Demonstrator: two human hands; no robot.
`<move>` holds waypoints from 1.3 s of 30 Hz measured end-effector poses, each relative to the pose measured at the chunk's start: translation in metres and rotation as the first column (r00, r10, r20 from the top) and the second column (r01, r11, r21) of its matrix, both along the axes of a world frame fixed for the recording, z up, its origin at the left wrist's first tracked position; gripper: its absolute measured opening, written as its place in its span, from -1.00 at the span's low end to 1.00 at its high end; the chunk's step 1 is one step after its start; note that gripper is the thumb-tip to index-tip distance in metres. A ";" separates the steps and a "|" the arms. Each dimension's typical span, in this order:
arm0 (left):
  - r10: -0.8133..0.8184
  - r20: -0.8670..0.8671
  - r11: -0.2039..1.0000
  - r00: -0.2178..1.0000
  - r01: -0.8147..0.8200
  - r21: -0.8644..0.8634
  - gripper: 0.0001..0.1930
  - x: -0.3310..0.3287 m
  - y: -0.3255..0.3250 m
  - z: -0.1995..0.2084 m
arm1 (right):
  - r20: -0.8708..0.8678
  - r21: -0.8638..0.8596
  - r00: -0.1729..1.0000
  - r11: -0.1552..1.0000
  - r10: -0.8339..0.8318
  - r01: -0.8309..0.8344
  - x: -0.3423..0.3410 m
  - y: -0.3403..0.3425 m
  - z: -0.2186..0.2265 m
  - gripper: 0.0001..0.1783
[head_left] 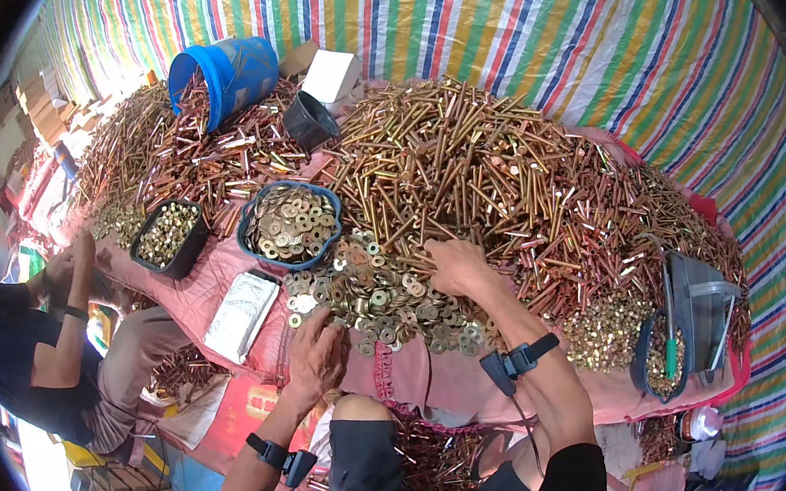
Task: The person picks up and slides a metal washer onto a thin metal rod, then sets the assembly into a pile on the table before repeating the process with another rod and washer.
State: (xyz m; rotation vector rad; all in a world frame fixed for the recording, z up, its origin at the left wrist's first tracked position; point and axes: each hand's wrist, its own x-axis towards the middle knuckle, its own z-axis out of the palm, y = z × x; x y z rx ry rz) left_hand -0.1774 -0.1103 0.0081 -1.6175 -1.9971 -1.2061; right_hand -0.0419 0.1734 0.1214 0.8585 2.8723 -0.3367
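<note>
My left hand (317, 355) is at the near left edge of a heap of flat round washers (374, 296), its fingers curled in; whatever they may hold is hidden. My right hand (459, 267) reaches in where the washers meet a large pile of long brass-coloured bolts (460, 158). Its fingers point left and are somewhat apart, with the tips over the metal pieces and no held piece showing. Just beyond my left hand, a blue basin (302, 265) is full of washers. A white packet (242, 317) lies to the left of that hand.
A blue bucket (249, 72) lies tipped over bolts, near a black cup (311, 125) and white box (332, 76). A black tub (189, 261) holds nuts. At right are loose nuts (605, 331) and a grey bin (701, 303). Another person (43, 345) sits at left.
</note>
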 end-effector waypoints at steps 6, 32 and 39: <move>-0.001 0.002 1.000 1.000 0.001 -0.003 -0.72 0.001 0.000 0.000 | -0.140 -0.019 0.988 0.998 0.063 -0.066 0.030 0.000 -0.003 -0.56; -0.228 0.943 0.951 0.241 0.265 0.162 -0.62 0.146 0.086 0.039 | -0.409 0.252 0.855 0.940 0.319 -0.230 0.183 -0.013 -0.031 -0.47; -0.177 0.864 0.949 0.471 0.316 0.022 -0.36 0.169 0.112 0.041 | -0.433 0.249 0.824 0.927 0.366 -0.281 0.195 -0.004 -0.038 -0.63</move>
